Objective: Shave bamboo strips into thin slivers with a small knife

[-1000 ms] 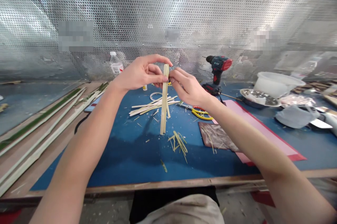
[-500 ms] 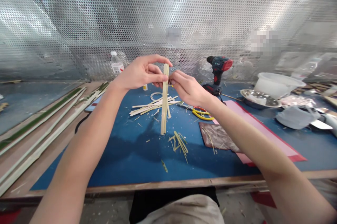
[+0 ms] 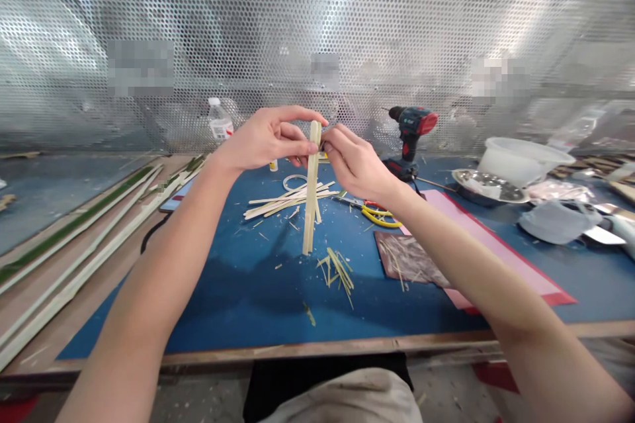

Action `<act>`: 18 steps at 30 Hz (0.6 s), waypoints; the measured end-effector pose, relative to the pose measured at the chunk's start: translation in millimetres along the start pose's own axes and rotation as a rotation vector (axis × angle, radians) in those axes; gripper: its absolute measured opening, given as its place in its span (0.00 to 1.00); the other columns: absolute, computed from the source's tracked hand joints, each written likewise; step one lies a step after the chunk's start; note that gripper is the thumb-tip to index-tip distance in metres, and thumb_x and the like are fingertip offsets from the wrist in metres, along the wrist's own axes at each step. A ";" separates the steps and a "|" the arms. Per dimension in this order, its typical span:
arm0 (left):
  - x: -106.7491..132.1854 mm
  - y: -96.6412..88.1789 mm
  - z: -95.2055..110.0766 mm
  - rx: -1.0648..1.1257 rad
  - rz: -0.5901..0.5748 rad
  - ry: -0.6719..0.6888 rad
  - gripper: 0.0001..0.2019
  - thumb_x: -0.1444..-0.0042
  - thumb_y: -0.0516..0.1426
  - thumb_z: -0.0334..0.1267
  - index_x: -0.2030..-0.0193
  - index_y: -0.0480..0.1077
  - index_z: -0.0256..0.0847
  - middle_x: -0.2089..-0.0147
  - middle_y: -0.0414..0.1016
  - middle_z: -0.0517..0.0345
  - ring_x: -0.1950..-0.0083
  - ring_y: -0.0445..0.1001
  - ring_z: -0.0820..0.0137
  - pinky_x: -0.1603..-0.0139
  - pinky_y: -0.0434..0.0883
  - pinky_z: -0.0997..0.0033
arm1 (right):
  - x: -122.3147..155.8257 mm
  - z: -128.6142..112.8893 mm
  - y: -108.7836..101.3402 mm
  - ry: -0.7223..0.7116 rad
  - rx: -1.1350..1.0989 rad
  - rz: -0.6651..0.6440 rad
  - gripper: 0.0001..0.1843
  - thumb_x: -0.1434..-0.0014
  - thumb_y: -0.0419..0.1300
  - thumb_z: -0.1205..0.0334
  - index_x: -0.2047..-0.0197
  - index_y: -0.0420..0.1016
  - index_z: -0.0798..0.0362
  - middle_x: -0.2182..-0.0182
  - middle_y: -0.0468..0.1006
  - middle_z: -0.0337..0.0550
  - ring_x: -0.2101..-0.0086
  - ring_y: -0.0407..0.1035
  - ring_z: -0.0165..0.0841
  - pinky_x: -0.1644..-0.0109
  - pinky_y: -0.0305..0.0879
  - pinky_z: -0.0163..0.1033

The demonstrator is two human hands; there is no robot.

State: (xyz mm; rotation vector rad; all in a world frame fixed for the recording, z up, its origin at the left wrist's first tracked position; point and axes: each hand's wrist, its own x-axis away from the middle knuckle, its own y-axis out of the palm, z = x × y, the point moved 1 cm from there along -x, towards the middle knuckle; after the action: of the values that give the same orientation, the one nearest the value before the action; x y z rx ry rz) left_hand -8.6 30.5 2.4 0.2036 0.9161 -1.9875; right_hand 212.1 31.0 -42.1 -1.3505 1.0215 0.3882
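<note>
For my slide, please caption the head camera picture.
Upright bamboo strips pinched at the top by the left hand and right hand, above a blue mat.

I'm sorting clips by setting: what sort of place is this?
Likely a bamboo craft workshop bench: the left hand and right hand pinch bamboo strips upright over a blue mat, split bamboo slats lie at the left, and a cordless drill stands before a perforated metal screen.

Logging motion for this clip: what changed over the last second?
The right hand edged slightly up the bamboo strips, near their top. The left hand still pinches them upright. Nothing was taken or let go; the drill and scraps stayed put.
</note>
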 end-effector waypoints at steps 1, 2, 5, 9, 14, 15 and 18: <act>0.1 0.0 0.2 -0.010 -0.002 -0.005 0.23 0.40 0.68 0.40 0.39 0.76 0.46 0.65 0.84 0.59 0.67 0.84 0.70 0.62 0.81 0.75 | -0.2 0.0 -0.2 0.000 -0.004 -0.006 0.13 0.23 0.43 0.60 0.51 0.68 0.51 0.58 0.70 0.46 0.59 0.66 0.36 0.50 0.66 0.45; 0.1 0.0 0.4 -0.017 -0.002 -0.008 0.23 0.40 0.68 0.40 0.38 0.76 0.46 0.65 0.84 0.59 0.66 0.84 0.70 0.62 0.81 0.75 | -0.3 0.1 -0.4 -0.002 -0.008 -0.011 0.13 0.23 0.43 0.61 0.51 0.68 0.51 0.58 0.70 0.46 0.59 0.66 0.35 0.50 0.66 0.45; 0.1 0.4 0.9 -0.014 0.003 -0.008 0.22 0.40 0.68 0.41 0.39 0.77 0.47 0.66 0.84 0.60 0.67 0.84 0.71 0.63 0.81 0.76 | 0.1 0.8 -1.3 -0.020 -0.023 -0.033 0.13 0.23 0.44 0.62 0.53 0.68 0.51 0.60 0.70 0.45 0.60 0.65 0.34 0.52 0.65 0.43; -0.2 -0.6 -2.2 0.023 0.013 0.012 0.22 0.42 0.69 0.41 0.40 0.78 0.46 0.66 0.84 0.59 0.68 0.83 0.71 0.64 0.82 0.74 | 2.6 1.3 -2.7 -0.034 -0.016 -0.179 0.14 0.24 0.45 0.63 0.55 0.71 0.53 0.60 0.71 0.45 0.60 0.66 0.34 0.52 0.65 0.42; -2.0 -3.3 -9.3 0.007 0.029 0.003 0.21 0.42 0.69 0.42 0.41 0.78 0.48 0.65 0.84 0.59 0.68 0.83 0.70 0.63 0.82 0.73 | 4.5 0.2 -4.2 -0.018 -0.056 -0.444 0.15 0.27 0.47 0.66 0.50 0.75 0.54 0.55 0.77 0.46 0.57 0.70 0.35 0.49 0.66 0.42; -2.4 -3.1 -9.6 -0.004 0.037 0.006 0.21 0.42 0.69 0.42 0.42 0.78 0.48 0.65 0.84 0.59 0.67 0.83 0.70 0.63 0.81 0.73 | 4.3 0.3 -4.7 -0.010 -0.066 -0.460 0.15 0.28 0.47 0.66 0.49 0.75 0.54 0.54 0.78 0.46 0.57 0.71 0.34 0.49 0.66 0.41; -3.5 -0.9 -8.0 -0.033 0.066 0.028 0.20 0.43 0.69 0.42 0.43 0.79 0.46 0.62 0.85 0.57 0.66 0.84 0.69 0.64 0.81 0.72 | 2.9 0.9 -6.5 -0.011 -0.102 -0.459 0.14 0.29 0.48 0.67 0.51 0.75 0.54 0.54 0.79 0.46 0.59 0.70 0.32 0.51 0.65 0.40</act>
State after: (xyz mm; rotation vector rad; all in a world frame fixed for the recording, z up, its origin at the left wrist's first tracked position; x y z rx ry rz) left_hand -9.0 38.6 -1.1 0.2404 0.9473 -1.9115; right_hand 219.0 29.4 -40.5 -1.6220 0.6607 0.1021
